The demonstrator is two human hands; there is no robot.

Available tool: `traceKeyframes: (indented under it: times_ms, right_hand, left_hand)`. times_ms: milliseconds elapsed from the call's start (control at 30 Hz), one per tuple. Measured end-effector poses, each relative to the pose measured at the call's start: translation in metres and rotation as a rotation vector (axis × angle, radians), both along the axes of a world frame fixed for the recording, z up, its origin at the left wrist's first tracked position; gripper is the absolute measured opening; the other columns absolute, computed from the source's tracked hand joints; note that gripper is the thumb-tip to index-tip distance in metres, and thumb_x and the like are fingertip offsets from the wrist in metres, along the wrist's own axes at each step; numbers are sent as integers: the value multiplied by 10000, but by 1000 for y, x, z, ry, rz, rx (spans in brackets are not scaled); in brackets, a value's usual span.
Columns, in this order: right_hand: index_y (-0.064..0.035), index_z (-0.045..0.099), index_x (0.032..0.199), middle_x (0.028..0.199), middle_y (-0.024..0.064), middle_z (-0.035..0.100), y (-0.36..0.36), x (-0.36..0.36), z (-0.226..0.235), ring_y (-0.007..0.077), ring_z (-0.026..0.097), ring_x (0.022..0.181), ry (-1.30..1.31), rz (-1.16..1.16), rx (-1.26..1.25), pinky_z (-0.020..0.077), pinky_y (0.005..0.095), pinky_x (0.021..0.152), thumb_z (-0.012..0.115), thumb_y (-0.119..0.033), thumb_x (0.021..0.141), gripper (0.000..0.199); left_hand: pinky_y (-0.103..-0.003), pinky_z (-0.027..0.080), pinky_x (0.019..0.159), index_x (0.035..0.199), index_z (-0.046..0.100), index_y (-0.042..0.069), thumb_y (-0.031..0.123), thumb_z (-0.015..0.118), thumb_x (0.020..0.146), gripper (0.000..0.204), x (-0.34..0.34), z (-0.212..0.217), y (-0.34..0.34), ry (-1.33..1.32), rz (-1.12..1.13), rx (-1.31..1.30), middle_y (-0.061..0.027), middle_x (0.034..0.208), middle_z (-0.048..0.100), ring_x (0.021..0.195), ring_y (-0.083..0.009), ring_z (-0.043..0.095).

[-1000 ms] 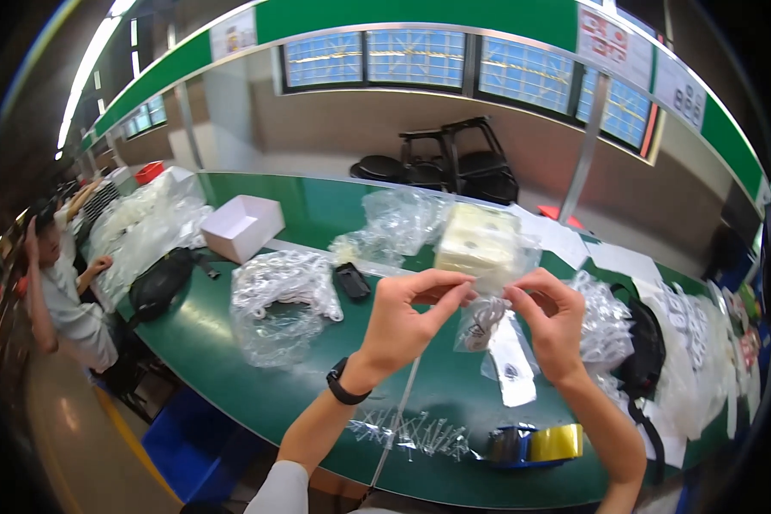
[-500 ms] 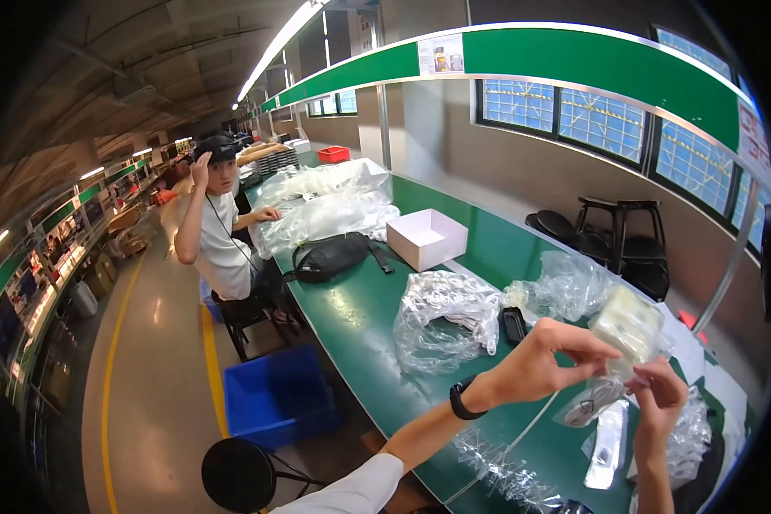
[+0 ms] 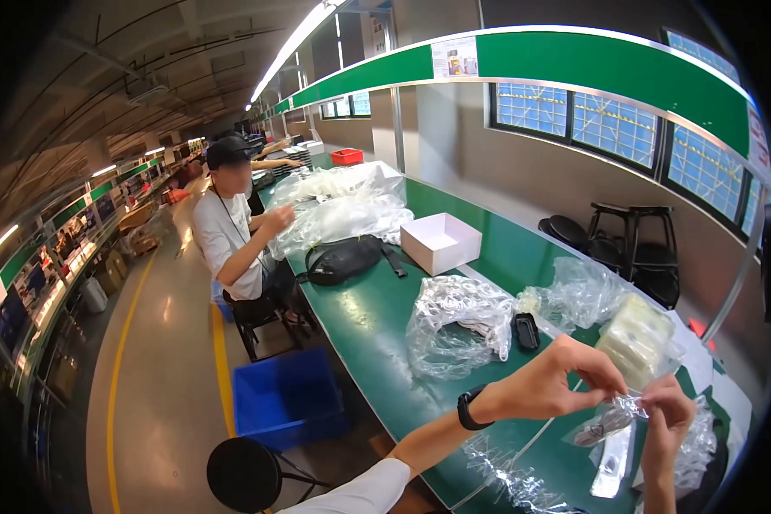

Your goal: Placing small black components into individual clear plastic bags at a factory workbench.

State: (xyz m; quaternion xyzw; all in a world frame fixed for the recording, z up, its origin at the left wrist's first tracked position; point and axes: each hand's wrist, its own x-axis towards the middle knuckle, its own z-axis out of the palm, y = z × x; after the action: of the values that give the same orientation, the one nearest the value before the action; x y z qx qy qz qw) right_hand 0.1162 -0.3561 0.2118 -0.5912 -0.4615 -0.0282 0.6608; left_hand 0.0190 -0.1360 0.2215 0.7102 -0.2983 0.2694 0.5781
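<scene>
A small clear plastic bag with a grey-white item inside, perhaps a coiled cable, hangs between my hands. My left hand, with a dark band on its wrist, pinches the bag's upper edge. At the other end of that edge, my right hand holds the bag with closed fingertips. Just beyond them rests a stack of pale yellowish pieces in clear plastic. Below the bag lies a flat white packet. More crumpled clear packaging sits beside my right hand. Clear twist ties lie near my left forearm.
On the green table are a bag of white parts, a black case, a white box and a black waist bag. A seated co-worker is beyond. A blue bin and black stool stand on the floor.
My fingers have come a little lower and bunched the bag's upper edge between them. The co-worker has lowered a hand from the cap and turned toward the table. The view has shifted slightly.
</scene>
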Motion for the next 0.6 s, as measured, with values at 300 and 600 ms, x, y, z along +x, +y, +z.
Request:
traceKeyframes:
  times_ms: [300,600]
  right_hand:
    - [8,645,808,792,82,575,-4,1,-2,148,543,731,-32,33,20,410,249,664,674,-20,846,55]
    - [16,647,818,808,86,581,-9,4,-7,144,557,737,3,9,-6,423,246,672,676,-41,865,79]
  left_hand:
    - [-292,542,702,954,752,17,-86,687,753,235,0,-1,-1,-101,-23,35,-97,883,737,789,-179,699]
    - [-287,563,755,945,733,9,-69,665,771,202,2,-2,-5,-83,21,61,-100,880,743,781,-200,725]
